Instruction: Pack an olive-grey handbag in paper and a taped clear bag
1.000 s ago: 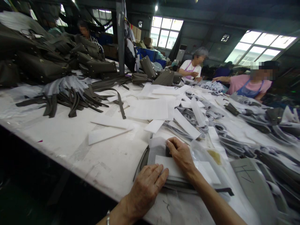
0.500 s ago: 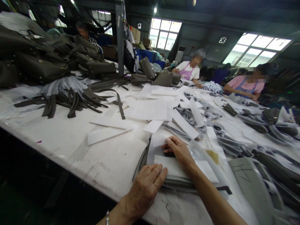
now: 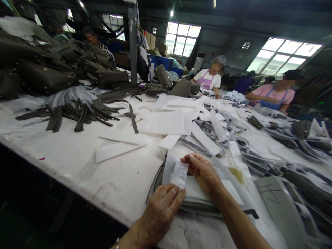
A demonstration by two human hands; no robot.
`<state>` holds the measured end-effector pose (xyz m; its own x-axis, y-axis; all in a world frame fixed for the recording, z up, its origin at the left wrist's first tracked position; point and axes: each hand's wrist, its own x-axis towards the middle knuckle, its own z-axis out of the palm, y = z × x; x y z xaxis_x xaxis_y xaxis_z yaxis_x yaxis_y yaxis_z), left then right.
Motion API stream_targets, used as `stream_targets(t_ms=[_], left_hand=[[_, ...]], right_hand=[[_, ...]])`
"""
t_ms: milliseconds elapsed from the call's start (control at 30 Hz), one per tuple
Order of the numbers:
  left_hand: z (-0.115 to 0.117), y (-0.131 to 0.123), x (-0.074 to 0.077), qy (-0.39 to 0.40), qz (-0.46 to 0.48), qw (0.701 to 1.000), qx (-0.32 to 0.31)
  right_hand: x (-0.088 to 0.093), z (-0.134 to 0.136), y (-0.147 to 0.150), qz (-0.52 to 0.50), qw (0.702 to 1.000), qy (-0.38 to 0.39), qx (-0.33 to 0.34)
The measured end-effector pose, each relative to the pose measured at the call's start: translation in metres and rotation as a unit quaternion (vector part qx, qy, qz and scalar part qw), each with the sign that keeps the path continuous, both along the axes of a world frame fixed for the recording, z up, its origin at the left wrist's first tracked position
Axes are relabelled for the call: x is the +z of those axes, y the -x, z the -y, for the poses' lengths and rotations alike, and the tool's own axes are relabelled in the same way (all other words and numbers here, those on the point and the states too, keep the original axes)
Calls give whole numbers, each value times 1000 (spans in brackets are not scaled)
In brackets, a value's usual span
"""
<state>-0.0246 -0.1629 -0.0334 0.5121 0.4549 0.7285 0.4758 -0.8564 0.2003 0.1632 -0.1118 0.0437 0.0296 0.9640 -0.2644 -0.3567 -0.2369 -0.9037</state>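
Observation:
A dark olive bag (image 3: 202,206) lies flat at the table's near edge, with white foam sheets (image 3: 218,190) and translucent wrap on top. Between my hands stands a small, shiny white piece of foam wrap (image 3: 180,173); I cannot tell whether it joins the larger sheet. My right hand (image 3: 203,171) has its thumb and fingers closed on the piece's upper right corner. At its lower end, my left hand (image 3: 164,205) is closed with the fingers pressed together over the bag's left part. The left palm and whatever lies beneath those fingers are hidden.
Loose white foam sheets (image 3: 162,121) lie ahead, with dark straps (image 3: 81,116) to the left. Olive bags (image 3: 46,76) are heaped at the far left. Wrapped straps (image 3: 267,166) and a grey-green panel (image 3: 280,204) lie right. Co-workers (image 3: 209,79) are across the table.
My right hand has shifted slightly right, and the small white piece now shows raised between my hands. The left hand stays nearly in place.

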Motion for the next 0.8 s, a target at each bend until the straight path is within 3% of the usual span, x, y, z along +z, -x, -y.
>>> stream_targets(t_ms=[267,400,567,800], left_hand=[[1,2,-1,-17,-4,1000,8],[2,1,1,3,9,1000,11],[3,1,7,2,10,1000,12],[1,1,7,8,-9,1000,17]], right_hand=[[15,22,6,66,997,-3,32],[12,33,-3,130,991,25,35],[4,46,-6,112,987,71,91],[6,59,0,193,969,38,149]])
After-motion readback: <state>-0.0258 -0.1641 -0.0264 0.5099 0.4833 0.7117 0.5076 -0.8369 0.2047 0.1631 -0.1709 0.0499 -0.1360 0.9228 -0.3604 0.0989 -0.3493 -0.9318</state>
